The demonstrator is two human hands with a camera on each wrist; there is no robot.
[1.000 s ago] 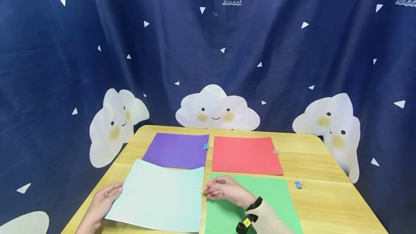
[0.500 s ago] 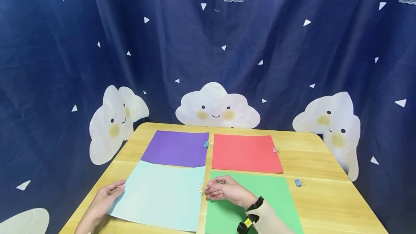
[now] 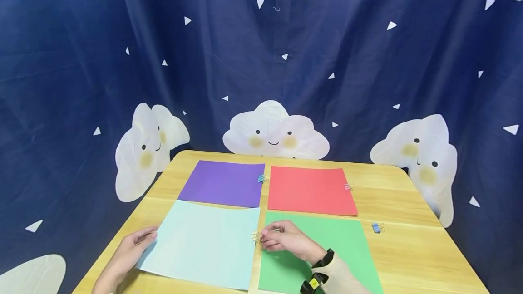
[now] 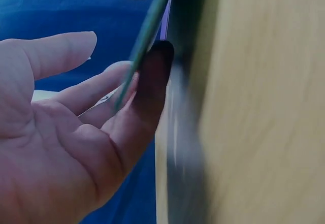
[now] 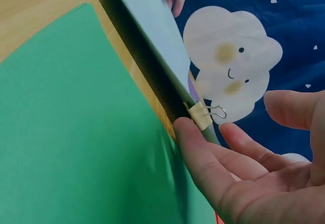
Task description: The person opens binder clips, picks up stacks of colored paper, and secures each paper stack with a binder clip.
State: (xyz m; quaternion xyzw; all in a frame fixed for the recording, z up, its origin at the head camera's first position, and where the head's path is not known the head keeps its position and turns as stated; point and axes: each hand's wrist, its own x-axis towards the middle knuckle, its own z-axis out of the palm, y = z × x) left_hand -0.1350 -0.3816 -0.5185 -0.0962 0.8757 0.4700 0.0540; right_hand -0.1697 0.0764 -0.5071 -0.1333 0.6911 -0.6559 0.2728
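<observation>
A light blue stack of paper [image 3: 204, 244] lies at the front left, its left edge raised. My left hand [image 3: 130, 251] is at that edge; in the left wrist view its fingers [image 4: 137, 117] support the paper from below, the thumb standing apart. A pale yellow binder clip [image 3: 255, 237] sits on the stack's right edge. Close beside it is my right hand [image 3: 288, 239], over the green paper [image 3: 323, 248]. From the right wrist, the fingertips [image 5: 188, 132] are next to the clip, with the thumb well away; whether they touch it, I cannot tell.
Purple paper [image 3: 224, 183] with a teal binder clip [image 3: 261, 178] lies behind the light blue stack. To its right is red paper [image 3: 312, 189] with a pink binder clip [image 3: 348, 187]. A loose blue binder clip [image 3: 377, 228] rests on the wooden table [image 3: 421, 257].
The light blue stack has sunk a little and its far edge bows less. Both hands hold nearly the same places. The head view has shifted slightly.
</observation>
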